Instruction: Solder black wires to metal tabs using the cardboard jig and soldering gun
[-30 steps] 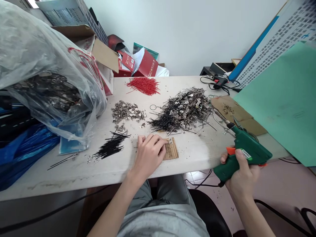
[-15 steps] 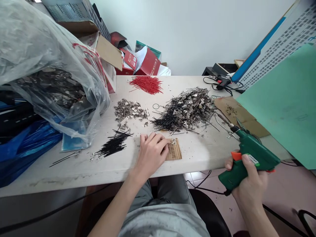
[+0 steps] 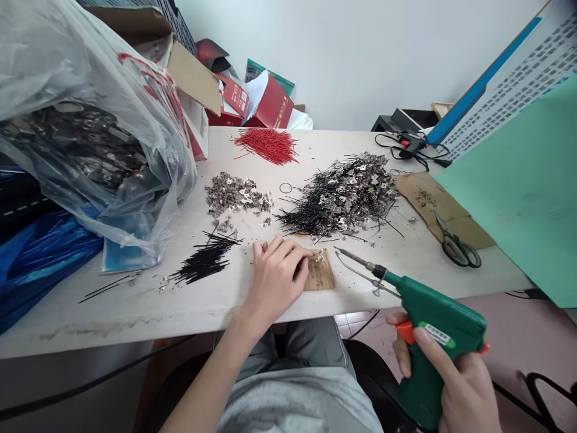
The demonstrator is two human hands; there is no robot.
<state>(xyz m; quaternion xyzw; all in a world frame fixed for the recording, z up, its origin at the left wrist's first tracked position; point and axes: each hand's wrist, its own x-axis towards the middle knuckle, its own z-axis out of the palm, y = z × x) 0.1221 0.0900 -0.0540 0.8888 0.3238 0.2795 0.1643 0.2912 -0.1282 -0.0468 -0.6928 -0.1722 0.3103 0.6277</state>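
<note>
My right hand (image 3: 451, 373) is wrapped round the handle of a green soldering gun (image 3: 444, 313), whose tip points left, just right of a small wooden board (image 3: 322, 273). Small metal pieces (image 3: 319, 257) lie on the board's upper part. My left hand (image 3: 279, 270) rests over the board's left side, fingers curled and pressed together; what they hold, if anything, is hidden. Black wires (image 3: 205, 258) lie left of that hand. Behind it are a pile of metal clips (image 3: 237, 193) and a bigger heap of black wires with metal clips (image 3: 347, 195).
Red wires (image 3: 268, 145) lie at the back of the white table (image 3: 180, 313). Scissors (image 3: 457, 243) rest on cardboard (image 3: 433, 204) at right, beside a green sheet (image 3: 523, 192). A large plastic bag (image 3: 166, 162) fills the left; red boxes (image 3: 273, 105) stand behind.
My right hand has brought the soldering gun left and downward, its tip now near the board, and the scissors are uncovered. My left hand has stayed at the board. The view has shifted slightly.
</note>
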